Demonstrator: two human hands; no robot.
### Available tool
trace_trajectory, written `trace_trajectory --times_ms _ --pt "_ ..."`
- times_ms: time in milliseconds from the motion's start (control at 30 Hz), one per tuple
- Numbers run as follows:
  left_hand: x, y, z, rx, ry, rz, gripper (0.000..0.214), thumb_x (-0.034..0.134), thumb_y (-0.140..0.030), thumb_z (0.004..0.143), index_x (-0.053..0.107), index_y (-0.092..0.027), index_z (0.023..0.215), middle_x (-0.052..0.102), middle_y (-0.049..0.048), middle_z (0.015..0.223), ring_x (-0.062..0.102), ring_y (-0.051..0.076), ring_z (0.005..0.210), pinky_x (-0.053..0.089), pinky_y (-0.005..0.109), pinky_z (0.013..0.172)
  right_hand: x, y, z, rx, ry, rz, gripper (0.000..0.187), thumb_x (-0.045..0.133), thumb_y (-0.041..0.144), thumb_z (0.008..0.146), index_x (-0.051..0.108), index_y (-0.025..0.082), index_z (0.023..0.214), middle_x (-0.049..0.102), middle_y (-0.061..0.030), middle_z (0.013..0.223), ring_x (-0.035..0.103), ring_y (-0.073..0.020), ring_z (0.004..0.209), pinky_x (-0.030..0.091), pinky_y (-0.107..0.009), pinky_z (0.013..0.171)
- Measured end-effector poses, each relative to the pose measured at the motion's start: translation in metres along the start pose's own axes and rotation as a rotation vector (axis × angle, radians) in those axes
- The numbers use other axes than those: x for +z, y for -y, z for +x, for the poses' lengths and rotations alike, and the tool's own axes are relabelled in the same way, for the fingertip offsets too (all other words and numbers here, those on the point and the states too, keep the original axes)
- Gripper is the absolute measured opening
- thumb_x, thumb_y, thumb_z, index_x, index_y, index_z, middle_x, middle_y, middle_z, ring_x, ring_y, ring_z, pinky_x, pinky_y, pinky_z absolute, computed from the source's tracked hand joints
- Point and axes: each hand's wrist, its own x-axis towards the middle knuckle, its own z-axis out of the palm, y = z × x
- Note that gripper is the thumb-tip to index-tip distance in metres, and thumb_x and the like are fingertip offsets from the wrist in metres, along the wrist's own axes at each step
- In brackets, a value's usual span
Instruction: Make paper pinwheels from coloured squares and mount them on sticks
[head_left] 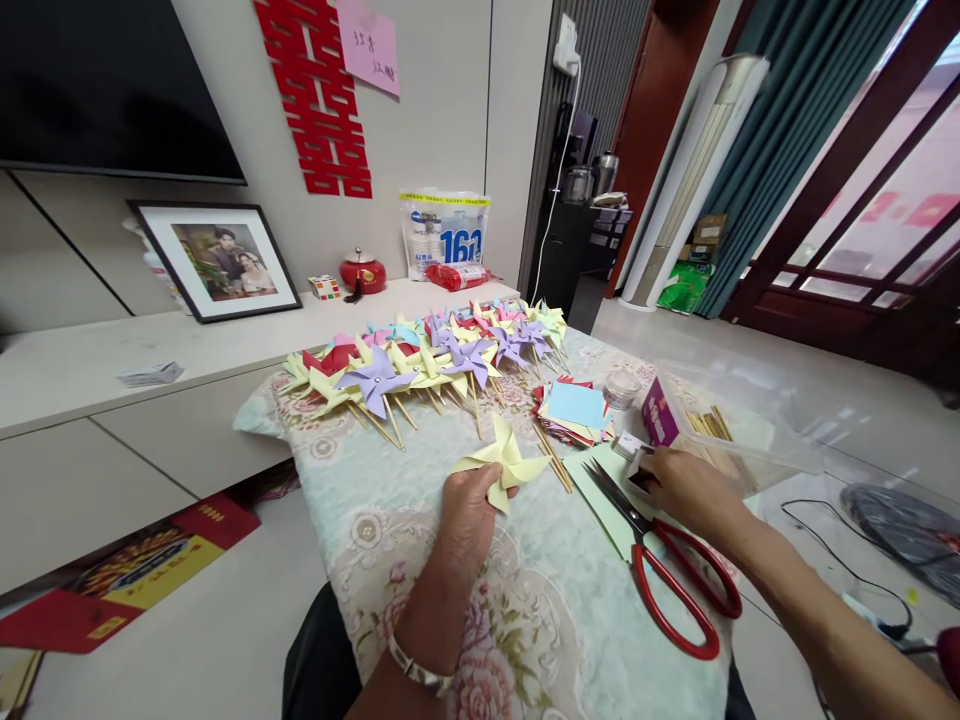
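So, standing next to this person right now: their left hand (469, 510) is closed around a yellow pinwheel (504, 462), fingers curled in and pinching it from underneath. It sits just above the flowery cloth (525, 610) that covers the table, a bit in front of the big row of finished pinwheels (435, 360). That row is all yellow, purple, pink and blue ones on wooden sticks, lying fanned out along the far edge.

Their right hand (686, 490) is off to the side, fingers bent down onto a small whitish thing (632, 462) next to the purple box (660, 412). Honestly can't tell if it's actually gripping that or just resting on it, the knuckles hide it.

Right below that hand are red-handled scissors (664, 565), blades apart, lying on a pale green sheet (600, 490). A couple of loose sticks (553, 458) lie between the yellow pinwheel and the scissors. Behind those is a messy stack of coloured paper squares (574, 410) with a light blue one on top, and a little round jar (621, 388) just beside it. A clear plastic tub (750, 440) with more sticks in it sits behind the right hand.
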Motion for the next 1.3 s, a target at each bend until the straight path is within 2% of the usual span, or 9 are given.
trace_trajectory --times_ms 233,400,633,767,967,1300 --pt "0.000 0.001 0.000 0.008 0.010 0.003 0.024 0.079 -0.025 0.053 0.074 -0.011 0.072 0.071 0.0034 0.065 0.067 0.019 0.065 0.051 0.026 0.056 0.005 -0.010 0.009 -0.086 0.016 0.031 0.023 0.051 0.004 0.079 0.066 0.020 0.072 0.072 -0.0082 0.078 0.067 -0.0208 0.070 0.029 -0.029 0.058" --pt "0.000 0.002 -0.002 0.019 0.017 0.002 0.024 0.078 -0.026 0.054 0.074 -0.010 0.072 0.072 0.0042 0.070 0.064 0.016 0.062 0.051 0.026 0.056 0.003 -0.011 0.010 -0.111 0.053 -0.037 0.024 0.049 0.004 0.079 0.064 0.019 0.070 0.072 -0.0098 0.078 0.068 -0.0227 0.070 0.025 -0.029 0.055" --pt "0.002 0.003 -0.002 0.031 0.047 0.011 0.020 0.075 -0.024 0.053 0.073 -0.009 0.067 0.066 0.0016 0.058 0.056 0.012 0.052 0.044 0.024 0.050 0.008 -0.012 0.011 -0.119 0.043 -0.025 0.024 0.047 0.003 0.081 0.063 0.019 0.073 0.073 -0.0106 0.082 0.068 -0.0232 0.072 0.025 -0.031 0.057" --pt "0.002 0.003 -0.002 0.020 0.046 0.019 0.023 0.076 -0.025 0.053 0.073 -0.010 0.070 0.068 0.0029 0.059 0.060 0.015 0.056 0.048 0.026 0.054 0.010 -0.016 0.011 -0.154 0.032 -0.026 0.022 0.047 0.005 0.082 0.062 0.018 0.075 0.073 -0.0119 0.085 0.068 -0.0240 0.074 0.026 -0.031 0.058" --pt "0.000 0.004 -0.001 0.013 0.055 0.032 0.029 0.076 -0.027 0.054 0.074 -0.009 0.077 0.070 0.0046 0.062 0.065 0.019 0.060 0.049 0.028 0.056 0.007 -0.018 0.010 -0.181 0.013 -0.013 0.020 0.049 0.008 0.082 0.059 0.019 0.069 0.071 -0.0097 0.077 0.066 -0.0223 0.068 0.027 -0.031 0.058" --pt "0.000 0.004 -0.001 0.024 0.054 0.043 0.025 0.076 -0.027 0.054 0.074 -0.011 0.074 0.069 0.0034 0.061 0.064 0.019 0.059 0.048 0.027 0.054 -0.002 -0.018 0.003 -0.184 0.022 0.045 0.021 0.047 0.008 0.080 0.057 0.020 0.067 0.070 -0.0072 0.074 0.062 -0.0207 0.067 0.031 -0.030 0.060"
